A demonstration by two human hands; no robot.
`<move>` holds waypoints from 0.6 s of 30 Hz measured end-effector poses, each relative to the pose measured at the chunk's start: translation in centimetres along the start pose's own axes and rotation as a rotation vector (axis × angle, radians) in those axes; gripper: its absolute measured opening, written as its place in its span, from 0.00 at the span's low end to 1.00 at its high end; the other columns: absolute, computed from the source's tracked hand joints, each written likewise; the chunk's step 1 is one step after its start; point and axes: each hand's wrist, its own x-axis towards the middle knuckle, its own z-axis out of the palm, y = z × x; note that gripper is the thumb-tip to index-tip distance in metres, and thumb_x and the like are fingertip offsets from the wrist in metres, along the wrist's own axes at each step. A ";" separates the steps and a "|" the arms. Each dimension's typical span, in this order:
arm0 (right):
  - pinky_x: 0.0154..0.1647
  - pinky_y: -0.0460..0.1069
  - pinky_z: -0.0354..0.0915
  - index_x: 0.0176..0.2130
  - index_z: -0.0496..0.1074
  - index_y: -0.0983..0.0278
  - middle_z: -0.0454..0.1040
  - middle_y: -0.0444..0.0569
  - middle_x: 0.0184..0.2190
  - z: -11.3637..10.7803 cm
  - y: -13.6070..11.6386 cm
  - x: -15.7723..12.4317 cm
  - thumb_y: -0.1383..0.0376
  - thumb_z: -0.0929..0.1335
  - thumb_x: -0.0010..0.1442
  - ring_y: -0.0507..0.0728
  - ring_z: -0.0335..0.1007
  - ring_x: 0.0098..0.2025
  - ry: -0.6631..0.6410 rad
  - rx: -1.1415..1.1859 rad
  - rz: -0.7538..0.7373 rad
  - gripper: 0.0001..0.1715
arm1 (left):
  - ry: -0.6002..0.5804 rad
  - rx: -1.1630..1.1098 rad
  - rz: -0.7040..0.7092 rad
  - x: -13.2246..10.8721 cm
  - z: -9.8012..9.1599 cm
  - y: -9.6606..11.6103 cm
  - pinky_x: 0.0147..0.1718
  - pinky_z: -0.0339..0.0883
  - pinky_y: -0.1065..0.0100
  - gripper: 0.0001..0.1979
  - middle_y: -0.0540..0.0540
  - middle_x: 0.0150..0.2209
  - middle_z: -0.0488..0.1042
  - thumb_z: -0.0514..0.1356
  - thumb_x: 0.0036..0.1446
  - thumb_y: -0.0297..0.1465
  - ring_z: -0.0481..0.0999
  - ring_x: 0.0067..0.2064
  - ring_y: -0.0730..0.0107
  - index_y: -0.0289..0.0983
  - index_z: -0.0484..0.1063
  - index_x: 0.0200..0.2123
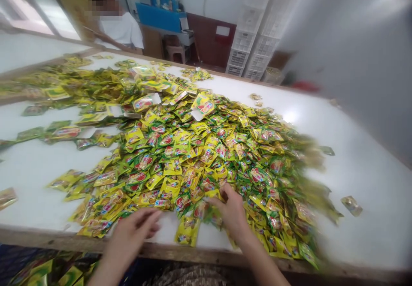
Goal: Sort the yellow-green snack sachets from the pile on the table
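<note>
Bottom centre, at the near edge of the white table | left hand: fingers spread, just above the sachets | right hand: fingers curled into the pile, can't tell if pinching | yellow-green foil sachets: big heap mid-table, nearly all piled | stray sachet: lying apart, right

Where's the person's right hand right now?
In the head view, the right hand is at the near edge of the sachet pile, its fingers among the sachets, right of the left hand and just beyond the table's wooden edge.
</note>
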 end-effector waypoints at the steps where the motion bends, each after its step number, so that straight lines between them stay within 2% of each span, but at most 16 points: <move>1: 0.26 0.45 0.48 0.25 0.57 0.61 0.52 0.35 0.21 -0.3 -0.1 -0.2 0.65 0.74 0.50 0.50 0.49 0.24 -0.013 0.104 0.023 0.20 | 0.042 0.032 0.005 0.8 1.8 0.4 0.28 0.72 0.64 0.22 0.47 0.27 0.79 0.63 0.48 0.51 0.79 0.28 0.58 0.38 0.78 0.33; 4: 0.24 0.44 0.49 0.26 0.60 0.61 0.54 0.34 0.21 0.0 -0.9 -0.8 0.65 0.75 0.47 0.49 0.50 0.24 -0.083 0.394 0.105 0.20 | 0.127 0.091 0.079 2.1 6.0 1.5 0.30 0.66 0.66 0.17 0.49 0.22 0.75 0.64 0.48 0.48 0.75 0.28 0.60 0.40 0.76 0.27; 6: 0.24 0.44 0.51 0.27 0.62 0.62 0.59 0.35 0.20 1.3 -1.8 -1.2 0.65 0.77 0.45 0.49 0.54 0.24 -0.150 0.558 0.150 0.19 | 0.141 0.092 0.135 1.9 7.0 2.0 0.32 0.63 0.67 0.15 0.49 0.24 0.75 0.64 0.49 0.46 0.73 0.30 0.61 0.40 0.75 0.25; 8: 0.26 0.44 0.55 0.28 0.64 0.63 0.65 0.37 0.22 3.1 -2.4 -1.4 0.65 0.77 0.43 0.50 0.58 0.25 -0.201 0.687 0.177 0.19 | 0.114 -0.012 0.199 1.2 6.9 2.2 0.34 0.63 0.69 0.12 0.49 0.29 0.75 0.63 0.51 0.42 0.73 0.34 0.62 0.39 0.74 0.25; 10: 0.27 0.44 0.58 0.30 0.66 0.63 0.70 0.39 0.24 4.7 -2.8 -1.5 0.66 0.77 0.42 0.51 0.62 0.26 -0.232 0.764 0.193 0.18 | 0.027 -0.203 0.226 0.3 6.2 2.4 0.37 0.63 0.70 0.10 0.49 0.32 0.75 0.63 0.52 0.39 0.72 0.37 0.63 0.39 0.73 0.26; 12: 0.26 0.44 0.59 0.30 0.66 0.63 0.70 0.39 0.24 5.5 -2.8 -1.7 0.67 0.76 0.43 0.51 0.63 0.26 -0.250 0.775 0.194 0.17 | -0.076 -0.370 0.206 -0.5 5.8 2.7 0.37 0.63 0.72 0.09 0.50 0.31 0.72 0.62 0.54 0.38 0.70 0.37 0.65 0.39 0.71 0.27; 15: 0.22 0.43 0.58 0.30 0.66 0.62 0.67 0.37 0.22 5.3 -2.6 -1.9 0.66 0.76 0.45 0.50 0.61 0.23 -0.238 0.726 0.176 0.17 | -0.111 -0.469 0.175 -1.3 6.1 2.9 0.33 0.60 0.74 0.11 0.53 0.27 0.67 0.64 0.53 0.38 0.65 0.33 0.69 0.38 0.69 0.26; 18: 0.27 0.44 0.63 0.35 0.68 0.62 0.69 0.41 0.28 4.2 -2.3 -2.1 0.63 0.77 0.45 0.52 0.66 0.30 -0.153 0.625 0.118 0.19 | -0.058 -0.540 0.161 -1.4 7.1 2.9 0.31 0.60 0.75 0.11 0.53 0.26 0.65 0.65 0.52 0.37 0.63 0.31 0.70 0.38 0.68 0.26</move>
